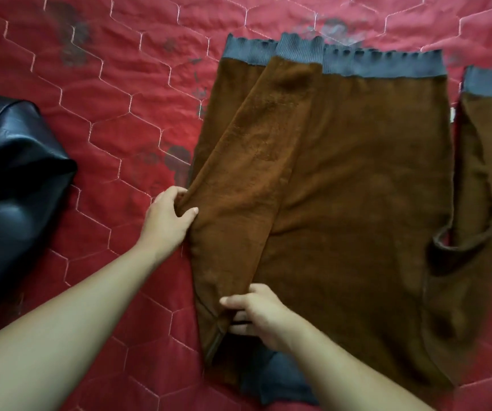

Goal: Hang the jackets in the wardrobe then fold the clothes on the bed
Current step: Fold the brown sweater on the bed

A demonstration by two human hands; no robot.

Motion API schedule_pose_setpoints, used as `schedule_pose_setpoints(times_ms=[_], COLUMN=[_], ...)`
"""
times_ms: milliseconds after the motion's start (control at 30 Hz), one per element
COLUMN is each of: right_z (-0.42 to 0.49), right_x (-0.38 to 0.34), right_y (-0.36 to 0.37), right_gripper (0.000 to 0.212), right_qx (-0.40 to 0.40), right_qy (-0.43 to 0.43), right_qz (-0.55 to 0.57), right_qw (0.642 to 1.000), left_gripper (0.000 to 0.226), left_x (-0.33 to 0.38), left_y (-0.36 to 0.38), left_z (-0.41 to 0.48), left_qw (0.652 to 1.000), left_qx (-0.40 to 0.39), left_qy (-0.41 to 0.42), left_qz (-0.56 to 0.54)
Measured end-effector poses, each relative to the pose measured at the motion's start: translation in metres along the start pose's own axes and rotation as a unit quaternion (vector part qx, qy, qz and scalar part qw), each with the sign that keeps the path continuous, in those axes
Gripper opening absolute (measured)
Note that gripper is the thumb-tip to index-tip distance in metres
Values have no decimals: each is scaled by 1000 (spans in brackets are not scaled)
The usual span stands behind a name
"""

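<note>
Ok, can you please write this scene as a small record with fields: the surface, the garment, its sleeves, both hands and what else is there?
surface: red quilted bedspread
garment: brown fleece sweater, lying flat, grey ribbed hem at the far end
sleeves: folded sleeve lies across the body; other sleeve lies out to the right
hands: left hand grips the folded side edge; right hand pinches the fabric nearer the camera
also there: black leather jacket at the left, apart from the sweater

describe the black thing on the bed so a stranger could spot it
Find the red quilted bedspread and look at the view's left edge. A black leather garment lies there, apart from the brown fleece top; it alone is shiny.
</note>
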State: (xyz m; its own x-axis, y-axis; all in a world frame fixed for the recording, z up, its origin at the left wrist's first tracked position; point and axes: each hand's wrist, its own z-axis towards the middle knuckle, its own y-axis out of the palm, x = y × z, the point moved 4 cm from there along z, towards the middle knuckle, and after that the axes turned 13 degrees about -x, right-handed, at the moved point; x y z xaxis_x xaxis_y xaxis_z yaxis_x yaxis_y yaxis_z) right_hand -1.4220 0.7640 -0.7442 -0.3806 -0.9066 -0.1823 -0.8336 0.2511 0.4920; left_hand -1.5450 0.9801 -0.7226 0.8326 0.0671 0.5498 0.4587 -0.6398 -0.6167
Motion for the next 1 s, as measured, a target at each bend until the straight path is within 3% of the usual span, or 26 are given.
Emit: schedule_pose_setpoints(times_ms=[133, 233, 267, 300, 367, 433, 500, 533, 600, 667, 733, 800, 900, 1000], right_z=[-3, -11, -15, -20, -37, -63, -87, -99, -128, -166, -202, -225, -230, -224], right_x=[40, 42, 39, 35, 25, 16, 14, 13, 9, 2, -1, -1, -5, -19], right_y=[17, 20, 16, 11, -4, -24, -56, -78, -132, -198, -262, -314, -351, -347], right_gripper=[23, 34, 43, 50, 47, 33, 28, 27, 20, 12, 17, 32, 39, 21], right_qx=[-8, 18, 44, 86, 188, 252, 267, 264, 302, 431, 557, 597, 526, 366], right_qy=[19, 32, 42, 40, -36, -167, -245, -266, -297, -324, -278, -206, -188, -224], right_qz=[-23, -145, -260, -396, -595, -648, -663, -655, -579, -447, -332, -217, -8, 127], right_qw=[1000, 989, 964, 913, 780, 699, 655, 656, 696, 714, 708, 744, 829, 894], left_gripper=[59, 75, 78, 78, 76, 75, 76, 77, 75, 81, 81, 73, 61, 52], left_x=[-11, -13, -11, -6, 10, 20, 12, 5, 4, 19, 48, 87, 149, 208], left_y=[13, 16, 18, 21, 37, 70, 102, 113, 121, 128, 142, 168, 216, 262], left_z=[-20, -28, -32, -37, -52, -69, -83, -87, -89, -92, -102, -115, -124, -123], left_qw=[1000, 998, 996, 992, 971, 937, 888, 873, 885, 916, 928, 920, 923, 937], left_qx=[-9, -3, 10, 28, 45, -13, -105, -127, -117, -91, -62, -73, -157, -230], left_qy=[4, -13, -19, -10, 69, 150, 161, 154, 133, 102, 128, 214, 267, 250], left_qz=[21, 56, 81, 122, 224, 314, 419, 445, 430, 378, 344, 321, 227, 77])
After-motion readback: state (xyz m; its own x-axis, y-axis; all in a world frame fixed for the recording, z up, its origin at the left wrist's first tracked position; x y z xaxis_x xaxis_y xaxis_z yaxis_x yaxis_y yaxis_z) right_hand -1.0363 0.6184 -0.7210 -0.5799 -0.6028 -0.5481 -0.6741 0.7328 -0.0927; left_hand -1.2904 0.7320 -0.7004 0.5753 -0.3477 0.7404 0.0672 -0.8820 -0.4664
